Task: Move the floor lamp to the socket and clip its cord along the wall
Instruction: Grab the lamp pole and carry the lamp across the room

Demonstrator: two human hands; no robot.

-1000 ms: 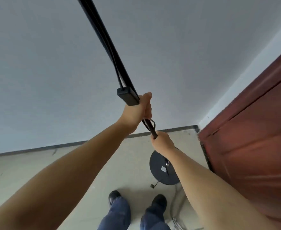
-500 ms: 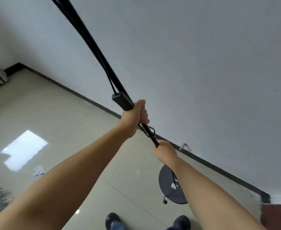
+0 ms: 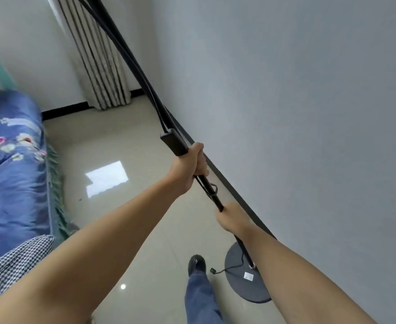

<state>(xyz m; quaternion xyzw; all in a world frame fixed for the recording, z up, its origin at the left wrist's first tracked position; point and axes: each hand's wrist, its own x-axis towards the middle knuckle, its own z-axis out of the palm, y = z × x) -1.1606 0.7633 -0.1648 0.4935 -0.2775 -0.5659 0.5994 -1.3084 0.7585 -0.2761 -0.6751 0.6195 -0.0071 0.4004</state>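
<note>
Grey wall [image 3: 285, 113] beside pale tiled floor [image 3: 127, 136], lamp pole [image 3: 145, 78] slanting along it.
Left hand [image 3: 187, 169] wrapped tight round pole, right hand [image 3: 233, 220] gripping lower; round base [image 3: 241, 288] near wall, by shoe [image 3: 196, 265], cord [image 3: 227, 270] trailing beside it.

The thin black metal floor lamp pole [image 3: 131, 64] leaves the top edge; its head is out of frame. Both hands, left [image 3: 187, 169] and right [image 3: 232, 218], cover sections of it. The small white label [image 3: 248, 276] on the round dark base [image 3: 241, 286] is illegible. The blue floral bed cover [image 3: 10, 164] is cropped at left.
</note>
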